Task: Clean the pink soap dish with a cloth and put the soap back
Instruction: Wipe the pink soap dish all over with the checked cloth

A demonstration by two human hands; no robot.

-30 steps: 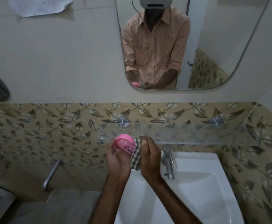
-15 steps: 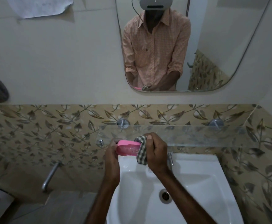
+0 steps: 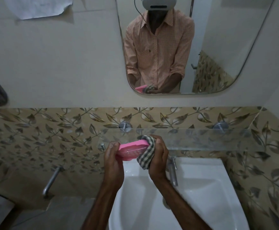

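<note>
Over sink [image 3: 201, 188]: left hand [image 3: 113, 157] grips soap dish [image 3: 132, 150]; right hand [image 3: 158, 156] clutches cloth [image 3: 146, 154], hiding dish end.

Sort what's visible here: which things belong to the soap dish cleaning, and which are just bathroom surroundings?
In use:
pink soap dish, gripped by the left hand
checked cloth, pressed to the dish's end by the right hand

Not in use:
glass shelf
white sink
tap
mirror
paper on the wall

No soap is visible.
</note>
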